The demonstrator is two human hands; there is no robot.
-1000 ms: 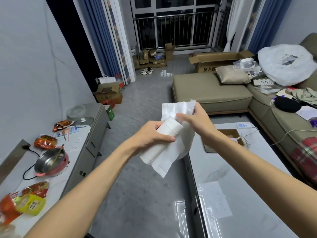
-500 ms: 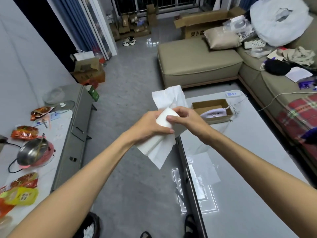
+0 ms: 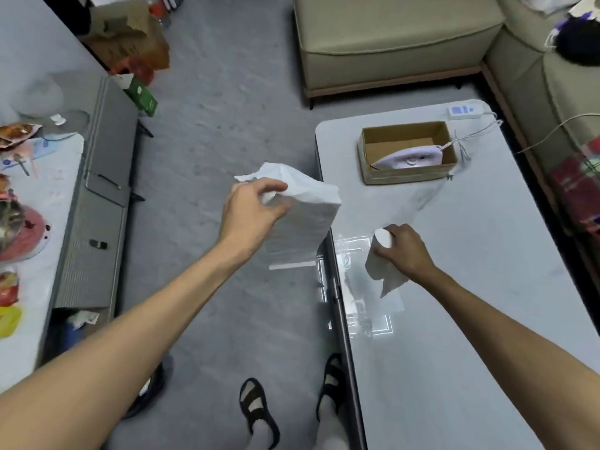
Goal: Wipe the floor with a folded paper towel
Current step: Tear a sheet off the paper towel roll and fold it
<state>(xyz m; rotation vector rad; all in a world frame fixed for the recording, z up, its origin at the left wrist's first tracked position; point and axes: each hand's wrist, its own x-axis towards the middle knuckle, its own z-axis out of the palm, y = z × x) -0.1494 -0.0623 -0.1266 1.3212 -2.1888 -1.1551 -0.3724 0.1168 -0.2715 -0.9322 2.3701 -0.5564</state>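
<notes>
My left hand [image 3: 251,209] pinches the top of a torn-off white paper towel sheet [image 3: 305,219], which hangs loose above the grey floor [image 3: 214,141] beside the table's left edge. My right hand [image 3: 404,251] grips the paper towel roll [image 3: 381,264] over the white table [image 3: 470,287]; a loose end of the roll hangs down to the tabletop. The two hands are well apart. The sheet is unfolded and blurred by motion.
A cardboard box [image 3: 406,151] holding a pale iron sits on the table's far part. A beige sofa [image 3: 396,37] stands behind it. A grey cabinet [image 3: 97,196] with snack bags and a pot lines the left. My sandalled feet [image 3: 259,414] stand on the floor below.
The sheet has been torn from the roll. My left hand carries it left, and my right hand has moved the roll right and down over the table. The view has tilted downward.
</notes>
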